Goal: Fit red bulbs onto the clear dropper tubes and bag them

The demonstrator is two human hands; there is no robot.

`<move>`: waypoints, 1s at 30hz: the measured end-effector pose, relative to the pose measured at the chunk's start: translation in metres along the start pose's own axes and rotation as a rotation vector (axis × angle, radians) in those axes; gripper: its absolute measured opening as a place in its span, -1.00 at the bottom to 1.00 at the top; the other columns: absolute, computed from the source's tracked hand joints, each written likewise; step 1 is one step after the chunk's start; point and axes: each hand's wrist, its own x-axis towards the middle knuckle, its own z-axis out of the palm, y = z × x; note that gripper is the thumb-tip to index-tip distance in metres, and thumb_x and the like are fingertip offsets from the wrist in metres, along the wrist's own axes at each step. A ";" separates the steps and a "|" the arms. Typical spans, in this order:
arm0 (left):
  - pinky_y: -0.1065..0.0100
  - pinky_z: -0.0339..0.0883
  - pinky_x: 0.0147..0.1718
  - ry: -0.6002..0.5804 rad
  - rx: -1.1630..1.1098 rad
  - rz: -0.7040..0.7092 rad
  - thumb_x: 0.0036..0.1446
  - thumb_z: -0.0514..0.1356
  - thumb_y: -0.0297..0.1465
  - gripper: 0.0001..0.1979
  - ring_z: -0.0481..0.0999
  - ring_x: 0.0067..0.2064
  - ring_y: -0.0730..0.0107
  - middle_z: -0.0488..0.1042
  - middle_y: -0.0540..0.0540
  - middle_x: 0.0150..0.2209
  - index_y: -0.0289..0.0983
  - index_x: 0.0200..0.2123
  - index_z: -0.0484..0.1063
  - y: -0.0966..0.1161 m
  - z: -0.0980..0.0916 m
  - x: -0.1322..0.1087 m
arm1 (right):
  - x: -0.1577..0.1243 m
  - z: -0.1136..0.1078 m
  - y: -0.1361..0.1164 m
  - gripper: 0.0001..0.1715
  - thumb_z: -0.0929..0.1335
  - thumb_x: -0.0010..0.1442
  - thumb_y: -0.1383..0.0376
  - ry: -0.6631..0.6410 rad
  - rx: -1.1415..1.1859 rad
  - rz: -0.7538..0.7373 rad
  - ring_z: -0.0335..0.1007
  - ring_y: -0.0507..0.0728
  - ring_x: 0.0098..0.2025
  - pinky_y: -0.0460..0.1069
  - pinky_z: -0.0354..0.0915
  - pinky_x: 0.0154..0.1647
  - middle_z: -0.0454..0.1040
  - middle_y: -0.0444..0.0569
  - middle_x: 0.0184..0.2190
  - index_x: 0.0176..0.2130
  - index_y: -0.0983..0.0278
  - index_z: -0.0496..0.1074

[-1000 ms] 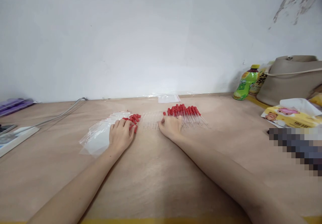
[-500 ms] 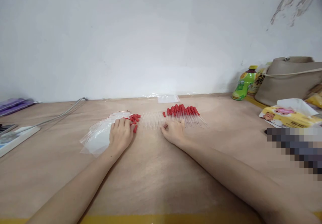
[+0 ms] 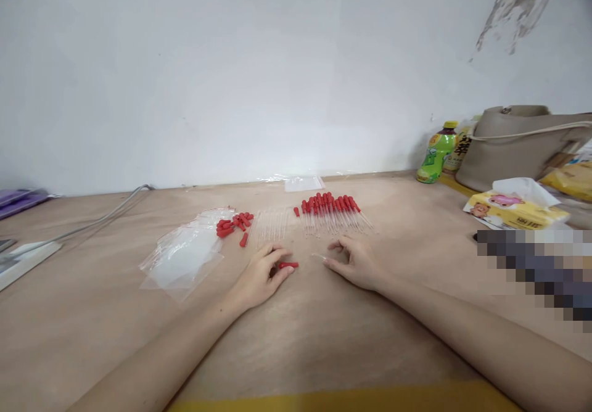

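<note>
Between thumb and fingers, my left hand (image 3: pixel 264 276) holds a red rubber dropper bulb (image 3: pixel 289 265), its narrow end toward the right. Facing it, my right hand (image 3: pixel 354 263) pinches a thin clear glass tube (image 3: pixel 319 256) that points left; the two parts are apart. Beyond my hands lies a row of bare glass tubes (image 3: pixel 272 224). Left of these sits a pile of loose red bulbs (image 3: pixel 226 226), one bulb (image 3: pixel 243 239) lying separately. Droppers with red bulbs fitted (image 3: pixel 330 205) lie side by side at the right, a single bulb (image 3: pixel 296 211) at their left end.
Clear plastic bags (image 3: pixel 185 258) lie left of the loose bulbs. A white packet (image 3: pixel 304 184) rests near the wall. At the right stand a green bottle (image 3: pixel 435 156), a beige bag (image 3: pixel 504 147) and a tissue pack (image 3: pixel 518 208). A grey cable (image 3: pixel 106 214) crosses the left side.
Both hands have come back toward me from the bulbs and the tubes. A red bulb now shows in my left hand and a glass tube in my right. The view has shifted slightly.
</note>
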 end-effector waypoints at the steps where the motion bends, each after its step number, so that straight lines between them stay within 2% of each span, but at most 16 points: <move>1: 0.35 0.30 -0.28 -0.010 -0.001 0.006 0.13 0.08 -0.36 -0.80 0.38 -0.24 0.38 0.34 -0.10 -0.20 -0.24 -0.18 0.38 -0.001 0.000 0.001 | 0.001 0.001 -0.001 -0.76 0.36 -0.02 0.17 -0.021 -0.002 0.010 0.26 0.05 -0.36 -0.05 0.17 -0.35 0.37 -0.08 -0.41 -0.35 0.28 0.35; 5: 0.36 0.28 -0.28 -0.007 -0.017 -0.002 0.13 0.07 -0.36 -0.83 0.38 -0.26 0.39 0.38 -0.07 -0.27 -0.23 -0.30 0.45 0.001 0.002 0.004 | 0.000 0.000 -0.001 -0.74 0.37 -0.05 0.15 -0.054 -0.027 0.035 0.24 0.07 -0.35 -0.04 0.15 -0.35 0.34 -0.07 -0.41 -0.37 0.27 0.33; 8: 0.34 0.27 -0.27 0.016 -0.034 -0.021 0.15 0.05 -0.37 -0.82 0.38 -0.27 0.39 0.39 -0.07 -0.30 -0.25 -0.33 0.44 0.003 0.003 0.004 | -0.003 -0.002 0.002 -0.80 0.35 -0.02 0.19 -0.078 -0.041 0.044 0.21 0.07 -0.36 -0.04 0.13 -0.36 0.32 -0.08 -0.43 -0.39 0.26 0.33; 13: 0.35 0.27 -0.28 0.029 -0.133 -0.124 0.16 0.03 -0.36 -0.85 0.39 -0.27 0.40 0.42 -0.05 -0.30 -0.25 -0.26 0.34 0.003 0.004 0.001 | -0.002 0.002 0.005 -0.89 0.31 0.05 0.26 -0.110 -0.066 0.016 0.19 0.07 -0.37 -0.04 0.10 -0.36 0.30 -0.07 -0.44 -0.47 0.26 0.32; 17: 0.38 0.27 -0.29 0.006 -0.243 -0.168 0.16 0.03 -0.36 -0.86 0.39 -0.29 0.42 0.41 -0.04 -0.30 -0.26 -0.25 0.31 0.002 0.006 0.000 | 0.000 0.002 -0.001 -0.90 0.28 0.10 0.28 -0.062 -0.080 -0.030 0.23 0.08 -0.32 -0.01 0.06 -0.29 0.34 -0.08 -0.42 -0.43 0.25 0.31; 23: 0.39 0.27 -0.31 -0.031 -0.352 -0.188 0.15 0.04 -0.34 -0.85 0.38 -0.30 0.42 0.39 -0.04 -0.32 -0.28 -0.25 0.28 0.005 0.009 0.002 | 0.000 0.002 -0.019 -0.87 0.22 0.17 0.27 -0.040 0.014 -0.030 0.23 0.00 -0.49 -0.01 0.04 -0.29 0.36 -0.17 -0.55 -0.39 0.25 0.29; 30: 0.38 0.28 -0.31 -0.012 -0.433 -0.234 0.14 0.05 -0.33 -0.76 0.40 -0.32 0.44 0.43 -0.05 -0.30 -0.25 -0.11 0.25 0.003 0.013 0.003 | 0.003 0.001 -0.028 -0.89 0.26 0.14 0.29 -0.074 0.048 -0.050 0.21 -0.01 -0.53 -0.01 0.04 -0.31 0.35 -0.18 -0.60 -0.40 0.25 0.34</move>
